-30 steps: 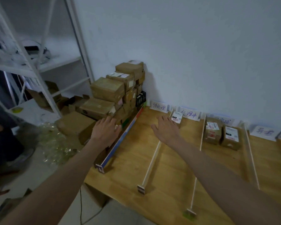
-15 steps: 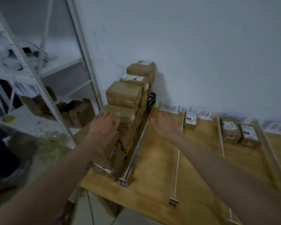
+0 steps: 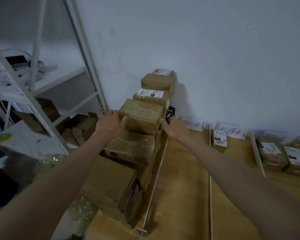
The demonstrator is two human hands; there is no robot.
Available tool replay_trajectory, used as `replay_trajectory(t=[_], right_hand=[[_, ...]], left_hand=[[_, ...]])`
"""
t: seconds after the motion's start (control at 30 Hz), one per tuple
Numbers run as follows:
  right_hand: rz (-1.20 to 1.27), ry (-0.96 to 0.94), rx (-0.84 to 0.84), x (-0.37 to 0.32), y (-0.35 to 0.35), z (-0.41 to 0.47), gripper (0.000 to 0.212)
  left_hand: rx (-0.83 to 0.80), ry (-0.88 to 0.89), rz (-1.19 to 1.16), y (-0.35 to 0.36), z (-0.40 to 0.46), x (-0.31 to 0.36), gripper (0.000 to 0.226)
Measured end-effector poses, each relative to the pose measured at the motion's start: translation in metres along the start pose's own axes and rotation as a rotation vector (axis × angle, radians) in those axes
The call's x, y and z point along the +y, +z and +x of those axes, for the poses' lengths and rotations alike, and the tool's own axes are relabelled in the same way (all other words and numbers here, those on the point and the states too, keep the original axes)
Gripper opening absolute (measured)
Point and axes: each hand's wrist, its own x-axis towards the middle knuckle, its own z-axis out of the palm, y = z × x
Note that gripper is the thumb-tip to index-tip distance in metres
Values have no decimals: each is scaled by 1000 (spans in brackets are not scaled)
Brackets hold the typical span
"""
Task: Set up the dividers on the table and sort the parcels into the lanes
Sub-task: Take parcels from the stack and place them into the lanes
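Note:
A long stack of brown parcels (image 3: 128,153) fills the leftmost lane of the wooden table (image 3: 184,187), running back to the wall. My left hand (image 3: 111,122) lies spread on the left end of one upper parcel (image 3: 142,115), thumb on its top. My right hand (image 3: 175,129) reaches to that parcel's right end, fingertips at its corner. The parcel rests on the stack. Thin white dividers (image 3: 156,179) (image 3: 210,170) (image 3: 257,153) mark the lanes. One small parcel (image 3: 220,140) stands in the third lane, two parcels (image 3: 271,153) (image 3: 296,158) in the lane at far right.
Handwritten paper labels (image 3: 192,123) (image 3: 231,130) lean on the wall behind the lanes. A white metal shelf rack (image 3: 24,96) stands at left with flattened cardboard (image 3: 76,129) beneath. Clear plastic wrap (image 3: 80,210) lies on the floor by the table's corner.
My view has swung left and closer to the stack. Both hands have moved forward and now flank one upper parcel, left hand on it, right fingertips at its far corner.

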Motion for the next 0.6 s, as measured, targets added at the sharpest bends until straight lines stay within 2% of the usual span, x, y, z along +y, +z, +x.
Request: replay_trajectory(t=[0.13, 0.23, 0.33, 0.43, 0.6], right_hand=[[184, 72, -135, -10, 7, 32, 73], [286, 126, -210, -15, 13, 43, 90], [345, 161, -240, -22, 17, 46, 93], [416, 159, -222, -25, 21, 50, 88], [432, 144, -156, -34, 17, 45, 82]], left_hand=[[-39, -59, -77, 5, 42, -7, 70], [-92, -100, -109, 14, 63, -12, 72], [-156, -123, -244, 21, 73, -11, 69], [-185, -118, -389, 23, 75, -12, 66], [-179, -77, -426, 17, 73, -16, 59]])
